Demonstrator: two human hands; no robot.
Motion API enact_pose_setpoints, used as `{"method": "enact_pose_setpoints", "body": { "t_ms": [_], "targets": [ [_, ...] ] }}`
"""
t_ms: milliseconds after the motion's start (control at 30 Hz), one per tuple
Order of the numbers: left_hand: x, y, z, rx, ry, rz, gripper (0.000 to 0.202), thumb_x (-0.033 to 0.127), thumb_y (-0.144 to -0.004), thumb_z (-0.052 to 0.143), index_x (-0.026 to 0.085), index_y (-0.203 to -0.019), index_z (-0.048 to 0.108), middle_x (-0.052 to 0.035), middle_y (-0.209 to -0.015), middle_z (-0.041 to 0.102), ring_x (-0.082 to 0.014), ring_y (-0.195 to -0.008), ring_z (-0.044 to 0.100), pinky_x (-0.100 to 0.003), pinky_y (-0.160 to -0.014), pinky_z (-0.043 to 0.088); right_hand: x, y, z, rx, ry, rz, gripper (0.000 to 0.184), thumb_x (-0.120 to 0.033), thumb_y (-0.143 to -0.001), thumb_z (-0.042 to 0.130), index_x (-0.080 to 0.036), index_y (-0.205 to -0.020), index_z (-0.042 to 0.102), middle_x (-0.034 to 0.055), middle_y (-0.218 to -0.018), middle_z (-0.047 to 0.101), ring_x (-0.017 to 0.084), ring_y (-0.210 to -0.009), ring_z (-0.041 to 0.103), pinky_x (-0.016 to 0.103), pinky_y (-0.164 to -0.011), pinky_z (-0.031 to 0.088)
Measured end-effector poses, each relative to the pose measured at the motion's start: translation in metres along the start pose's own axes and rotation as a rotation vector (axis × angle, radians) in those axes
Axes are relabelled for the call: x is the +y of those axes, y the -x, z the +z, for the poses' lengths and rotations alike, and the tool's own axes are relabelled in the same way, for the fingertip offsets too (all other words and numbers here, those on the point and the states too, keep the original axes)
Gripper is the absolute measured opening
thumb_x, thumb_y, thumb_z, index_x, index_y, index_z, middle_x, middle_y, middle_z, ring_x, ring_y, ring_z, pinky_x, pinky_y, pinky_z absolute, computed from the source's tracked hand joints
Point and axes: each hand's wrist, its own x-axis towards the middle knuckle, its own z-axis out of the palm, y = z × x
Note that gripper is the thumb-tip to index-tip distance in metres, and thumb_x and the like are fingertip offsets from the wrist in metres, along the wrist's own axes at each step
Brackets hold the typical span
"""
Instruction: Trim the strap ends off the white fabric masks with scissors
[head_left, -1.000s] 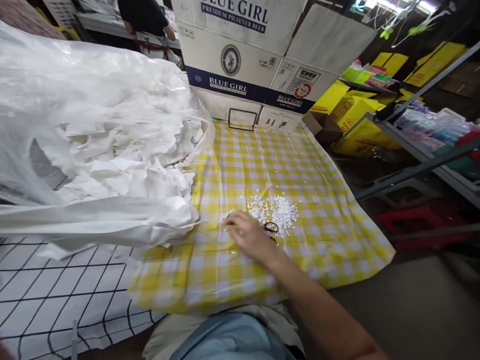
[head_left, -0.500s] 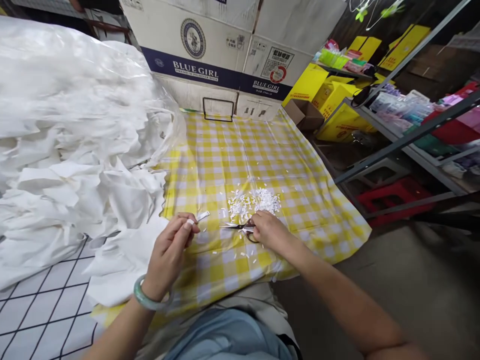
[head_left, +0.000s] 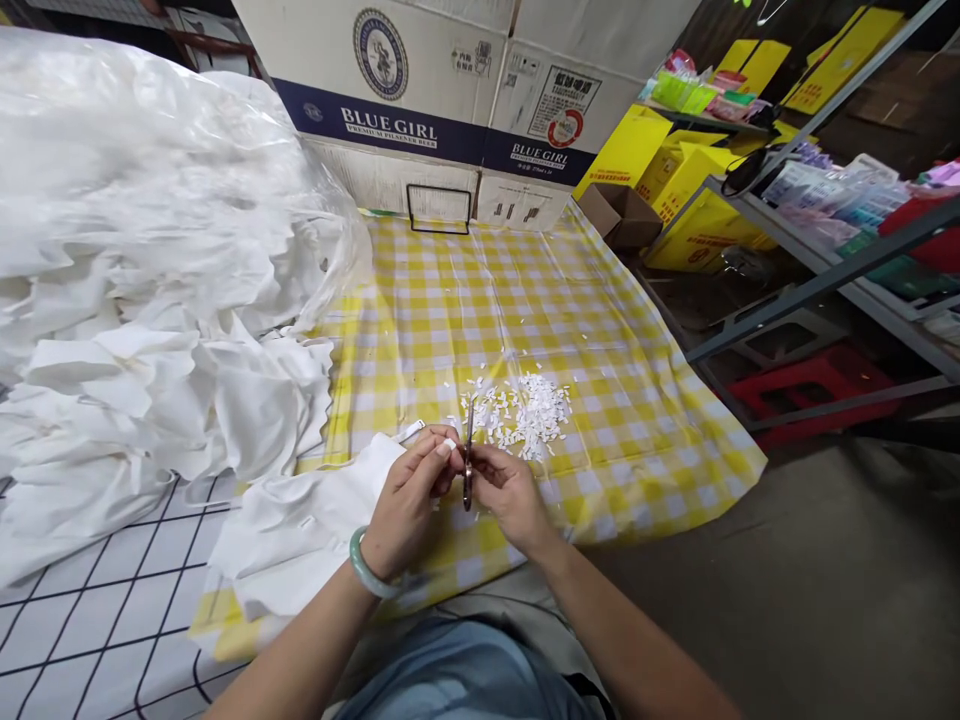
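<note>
My left hand (head_left: pixel 411 492), with a green bangle at the wrist, pinches the white strap (head_left: pixel 450 444) of a white cloth piece (head_left: pixel 300 535) between thumb and fingers. Its strap end, with a dark mark, sticks out behind the fingers. In my right hand (head_left: pixel 516 502) is a pair of scissors (head_left: pixel 468 462), the blades pointing away from me, close beside the left fingertips. Whether the blades touch the strap I cannot tell. Just beyond the hands lies a scattered pile of small white snippets (head_left: pixel 538 410).
A large heap of white cloth pieces (head_left: pixel 165 390), partly under clear plastic, fills the left side. Beer cartons (head_left: pixel 390 165) stand behind the yellow checked tablecloth (head_left: pixel 600 330), with a black wire stand (head_left: pixel 439 230) before them. Metal shelving (head_left: pixel 825 290) stands at the right.
My hands have come together: the left moved right with the strap, drawing the cloth along, and the right moved left. The scissors have turned from pointing left to pointing away from me.
</note>
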Motion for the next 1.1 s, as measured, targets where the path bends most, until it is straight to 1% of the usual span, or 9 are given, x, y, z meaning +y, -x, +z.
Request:
{"method": "enact_pose_setpoints", "body": {
  "t_ms": [100, 200, 300, 400, 533, 600, 700, 833, 1100],
  "targets": [
    [0.006, 0.000, 0.001, -0.001, -0.041, 0.039, 0.030, 0.035, -0.095, 0.050, 0.016, -0.075, 0.062, -0.0030, -0.102, 0.047, -0.0091, -0.065, 0.038, -0.024, -0.059, 0.034, -0.016, 0.004, 0.006, -0.026, -0.182, 0.042, 0.024, -0.040, -0.086, 0.059, -0.024, -0.099, 0.071, 0.0026, -0.092, 0.069, 0.018, -0.087, 0.065, 0.032, -0.082, 0.054],
    [0.013, 0.001, 0.003, 0.012, -0.129, 0.080, 0.031, 0.037, -0.095, 0.050, 0.016, -0.077, 0.064, -0.0053, -0.106, 0.048, -0.0107, -0.067, 0.040, -0.025, -0.060, 0.036, -0.026, 0.005, -0.001, -0.052, -0.295, 0.055, 0.027, -0.037, -0.089, 0.056, -0.024, -0.106, 0.070, 0.0043, -0.104, 0.068, 0.021, -0.103, 0.061, 0.037, -0.099, 0.046],
    [0.017, 0.001, 0.004, 0.038, -0.160, 0.092, 0.031, 0.038, -0.094, 0.051, 0.016, -0.077, 0.065, -0.0066, -0.109, 0.048, -0.0113, -0.067, 0.040, -0.026, -0.060, 0.036, -0.030, 0.001, -0.008, -0.047, -0.300, 0.106, 0.032, -0.040, -0.084, 0.063, -0.023, -0.111, 0.067, 0.0051, -0.102, 0.068, 0.021, -0.100, 0.062, 0.038, -0.097, 0.047],
    [0.018, 0.000, 0.004, 0.050, -0.154, 0.079, 0.032, 0.038, -0.094, 0.050, 0.016, -0.075, 0.064, -0.0063, -0.108, 0.048, -0.0107, -0.065, 0.040, -0.026, -0.059, 0.036, -0.033, -0.005, -0.012, -0.061, -0.150, 0.110, 0.028, -0.039, -0.078, 0.072, -0.022, -0.099, 0.066, 0.0028, -0.092, 0.066, 0.018, -0.087, 0.060, 0.033, -0.087, 0.049],
    [0.017, -0.001, 0.002, 0.072, -0.128, 0.069, 0.032, 0.037, -0.095, 0.049, 0.016, -0.076, 0.064, -0.0053, -0.111, 0.046, -0.0091, -0.064, 0.040, -0.026, -0.058, 0.036, -0.038, -0.006, -0.013, 0.002, 0.160, -0.048, 0.016, -0.030, -0.079, 0.069, -0.022, -0.091, 0.062, 0.0010, -0.088, 0.062, 0.016, -0.085, 0.057, 0.031, -0.083, 0.047],
    [0.016, -0.002, 0.000, 0.084, -0.138, 0.081, 0.031, 0.036, -0.096, 0.048, 0.017, -0.077, 0.063, -0.0047, -0.112, 0.045, -0.0092, -0.066, 0.041, -0.025, -0.058, 0.036, -0.038, -0.005, -0.016, 0.038, 0.332, -0.120, 0.021, -0.030, -0.075, 0.073, -0.022, -0.090, 0.060, 0.0008, -0.085, 0.060, 0.017, -0.082, 0.056, 0.030, -0.078, 0.047],
    [0.016, -0.002, -0.001, 0.087, -0.164, 0.107, 0.032, 0.035, -0.097, 0.045, 0.017, -0.076, 0.061, -0.0047, -0.113, 0.044, -0.0107, -0.070, 0.042, -0.025, -0.060, 0.037, -0.039, -0.003, -0.022, 0.009, 0.533, -0.205, 0.039, -0.042, -0.064, 0.081, -0.021, -0.086, 0.057, 0.0005, -0.077, 0.056, 0.018, -0.075, 0.051, 0.031, -0.068, 0.045],
    [0.018, -0.001, 0.000, 0.076, -0.182, 0.115, 0.032, 0.034, -0.097, 0.044, 0.017, -0.073, 0.057, -0.0060, -0.110, 0.044, -0.0145, -0.078, 0.044, -0.026, -0.062, 0.038, -0.042, -0.003, -0.030, -0.058, 0.643, -0.297, 0.042, -0.050, -0.065, 0.080, -0.023, -0.070, 0.048, -0.0006, -0.065, 0.053, 0.018, -0.069, 0.047, 0.032, -0.064, 0.042],
    [0.015, -0.002, 0.001, 0.062, -0.211, 0.076, 0.033, 0.037, -0.096, 0.045, 0.018, -0.071, 0.053, -0.0080, -0.106, 0.046, -0.0195, -0.089, 0.046, -0.028, -0.065, 0.040, -0.049, -0.004, -0.032, -0.089, 0.661, -0.333, 0.039, -0.041, -0.068, 0.077, -0.022, -0.062, 0.043, -0.0019, -0.061, 0.052, 0.016, -0.064, 0.047, 0.031, -0.063, 0.039]
  ]
}}
